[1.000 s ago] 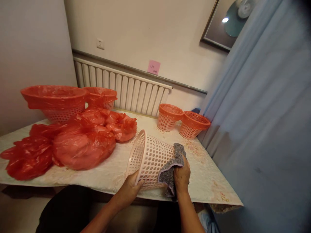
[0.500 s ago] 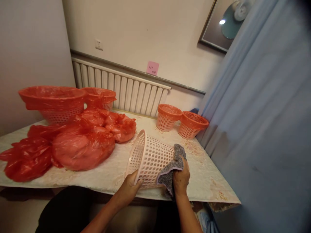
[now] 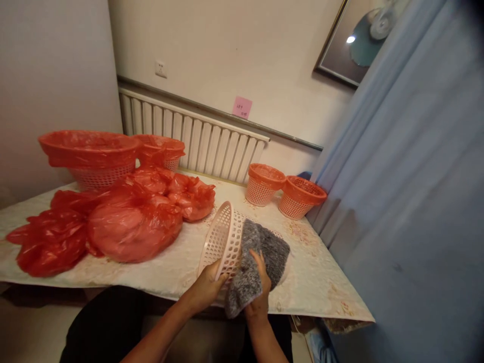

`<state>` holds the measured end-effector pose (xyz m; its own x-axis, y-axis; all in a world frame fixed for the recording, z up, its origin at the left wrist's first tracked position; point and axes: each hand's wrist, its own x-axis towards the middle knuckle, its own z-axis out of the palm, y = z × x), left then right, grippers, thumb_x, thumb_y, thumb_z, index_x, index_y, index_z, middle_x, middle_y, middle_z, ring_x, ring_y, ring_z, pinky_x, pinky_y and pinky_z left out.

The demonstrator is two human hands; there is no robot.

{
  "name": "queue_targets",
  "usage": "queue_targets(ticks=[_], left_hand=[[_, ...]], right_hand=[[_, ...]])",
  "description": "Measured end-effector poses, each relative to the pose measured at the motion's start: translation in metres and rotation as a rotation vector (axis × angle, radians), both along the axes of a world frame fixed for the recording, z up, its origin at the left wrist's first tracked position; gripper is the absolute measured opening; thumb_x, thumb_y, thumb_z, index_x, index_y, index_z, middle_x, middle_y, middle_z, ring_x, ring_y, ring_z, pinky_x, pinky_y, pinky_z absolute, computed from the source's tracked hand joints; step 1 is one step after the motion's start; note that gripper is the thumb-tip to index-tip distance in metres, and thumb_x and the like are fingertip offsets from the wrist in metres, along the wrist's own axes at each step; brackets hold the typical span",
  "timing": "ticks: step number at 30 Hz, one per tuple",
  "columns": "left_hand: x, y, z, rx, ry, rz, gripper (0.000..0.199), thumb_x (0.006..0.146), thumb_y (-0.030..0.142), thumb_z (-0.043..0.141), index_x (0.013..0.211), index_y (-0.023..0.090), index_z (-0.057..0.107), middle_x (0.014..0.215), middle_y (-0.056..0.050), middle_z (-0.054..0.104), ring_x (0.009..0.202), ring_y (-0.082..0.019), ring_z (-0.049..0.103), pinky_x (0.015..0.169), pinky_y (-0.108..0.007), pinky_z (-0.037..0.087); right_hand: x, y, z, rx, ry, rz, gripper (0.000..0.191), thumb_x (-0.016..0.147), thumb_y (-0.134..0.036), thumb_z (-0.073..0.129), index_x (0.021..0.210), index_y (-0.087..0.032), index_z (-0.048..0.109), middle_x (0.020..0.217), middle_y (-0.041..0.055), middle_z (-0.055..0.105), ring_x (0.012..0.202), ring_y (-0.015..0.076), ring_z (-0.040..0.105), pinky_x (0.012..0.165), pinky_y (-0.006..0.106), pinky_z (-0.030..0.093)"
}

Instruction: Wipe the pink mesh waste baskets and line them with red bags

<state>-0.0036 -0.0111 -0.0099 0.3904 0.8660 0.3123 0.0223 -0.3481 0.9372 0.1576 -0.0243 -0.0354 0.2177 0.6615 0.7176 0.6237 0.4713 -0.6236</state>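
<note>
Pale-pink perforated plastic basket (image 3: 235, 237) is tipped sideways, rim leftward, pinched by nearly closed left hand (image 3: 207, 286). Grey fuzzy cloth (image 3: 277, 250) is held against its side by half-curled right hand (image 3: 261, 290).

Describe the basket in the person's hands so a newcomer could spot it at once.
Find the table with the pale floral cover beside the blue fabric curtain. Near its front edge, a pale pink perforated plastic basket lies tipped, left hand on its rim, right hand holding a grey cloth against it. Unlike the four upright baskets, it has no red plastic film on its rim.
</note>
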Motion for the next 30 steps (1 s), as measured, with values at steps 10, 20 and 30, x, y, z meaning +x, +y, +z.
queue_targets(ticks=[10,20,30], left_hand=[[-0.002,-0.014,0.003,0.045,-0.045,-0.029,0.033,0.082,0.028,0.062,0.112,0.014,0.067,0.106,-0.008,0.072,0.099,-0.026,0.062,0.094,-0.036,0.048],[-0.009,-0.013,-0.031,0.002,0.101,0.046,0.039,0.088,0.026,0.051,0.125,0.019,0.062,0.127,-0.006,0.065,0.121,-0.028,0.056,0.11,-0.04,0.037],[0.002,-0.013,0.01,-0.112,-0.002,0.122,0.041,0.08,0.025,0.056,0.119,0.014,0.063,0.121,-0.009,0.069,0.113,-0.028,0.061,0.103,-0.04,0.044]], right_hand=[[-0.033,0.031,0.056,0.135,-0.281,0.128,0.044,0.09,-0.024,0.045,0.133,-0.017,0.051,0.127,0.0108,0.061,0.129,0.0237,0.048,0.113,0.052,0.029],[0.077,0.07,0.054,-0.264,-0.094,-0.299,0.043,0.083,-0.021,0.036,0.115,-0.019,0.065,0.11,0.0123,0.068,0.103,0.0247,0.062,0.088,0.036,0.046],[0.092,0.044,0.011,-0.138,0.101,-0.433,0.043,0.086,-0.035,0.039,0.117,-0.016,0.062,0.109,0.0143,0.068,0.102,0.0298,0.062,0.08,0.036,0.045]])
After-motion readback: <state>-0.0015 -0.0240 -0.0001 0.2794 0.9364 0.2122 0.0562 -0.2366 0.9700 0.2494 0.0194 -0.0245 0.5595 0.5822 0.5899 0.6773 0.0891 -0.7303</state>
